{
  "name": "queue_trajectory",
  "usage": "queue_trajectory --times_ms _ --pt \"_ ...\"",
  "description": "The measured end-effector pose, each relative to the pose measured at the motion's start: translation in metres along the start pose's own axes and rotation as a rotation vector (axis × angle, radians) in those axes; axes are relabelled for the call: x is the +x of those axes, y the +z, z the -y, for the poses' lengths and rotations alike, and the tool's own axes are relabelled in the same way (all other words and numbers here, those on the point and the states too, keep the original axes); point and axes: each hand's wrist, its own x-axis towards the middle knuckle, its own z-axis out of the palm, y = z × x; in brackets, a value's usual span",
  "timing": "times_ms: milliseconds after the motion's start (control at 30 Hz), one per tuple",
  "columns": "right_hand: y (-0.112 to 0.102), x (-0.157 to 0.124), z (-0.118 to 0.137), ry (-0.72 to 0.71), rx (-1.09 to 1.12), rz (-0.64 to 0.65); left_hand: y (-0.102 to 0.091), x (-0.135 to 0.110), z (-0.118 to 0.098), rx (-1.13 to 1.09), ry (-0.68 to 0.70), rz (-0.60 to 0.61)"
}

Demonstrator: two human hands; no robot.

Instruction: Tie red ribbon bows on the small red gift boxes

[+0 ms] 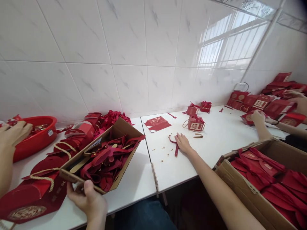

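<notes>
My left hand [90,198] grips the near corner of a small open cardboard box [126,174], thumb on its near side and fingers underneath. The box is tilted over the table and full of red straps [105,163] with small gold studs among them. On the white table, the fingers of my right hand [184,143] close over a dark red strap [177,150]; its curved end shows to their left. Several small brass studs [168,155] lie loose around it. A brown curved strap [198,135] is to the right of my right hand.
Folded red gift boxes [195,124] and a flat red card [157,123] stand or lie toward the wall. Larger red boxes [48,179] and a red basin [35,137] with another person's hand [15,134] are left. A big carton [236,182] is right, beyond it a co-worker's hands [259,118].
</notes>
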Motion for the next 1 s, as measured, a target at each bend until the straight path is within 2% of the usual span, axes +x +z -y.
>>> queue_trajectory --times_ms 100,233,300,367,433,500,633,733,867,1000 --pt "-0.003 0.001 -0.008 0.118 0.026 -0.202 0.003 0.000 -0.003 0.020 0.003 0.000" --pt "-0.026 0.003 -0.027 0.308 0.012 -0.466 0.005 -0.001 -0.006 0.041 0.000 -0.004" --pt "-0.036 0.006 -0.036 0.419 0.001 -0.551 0.005 -0.001 -0.006 0.041 0.003 -0.007" --pt "-0.038 0.010 -0.042 0.516 0.001 -0.567 0.005 -0.001 -0.005 0.024 0.006 -0.014" --pt "-0.033 0.014 -0.045 0.563 0.010 -0.499 0.004 0.000 -0.004 0.010 0.008 -0.013" --pt "-0.024 0.020 -0.045 0.537 0.021 -0.376 0.003 0.000 -0.003 0.006 0.008 -0.001" --pt "-0.009 0.034 -0.035 0.368 0.043 -0.136 0.001 0.001 -0.001 0.043 0.014 0.020" --pt "-0.006 0.042 -0.021 0.248 0.067 -0.007 0.000 0.002 0.001 0.062 0.027 0.026" --pt "-0.005 0.047 -0.001 0.087 0.083 0.121 -0.001 0.003 0.003 0.029 0.014 0.032" --pt "0.002 0.047 0.018 -0.048 0.031 0.196 -0.002 0.003 0.003 0.001 0.001 0.017"
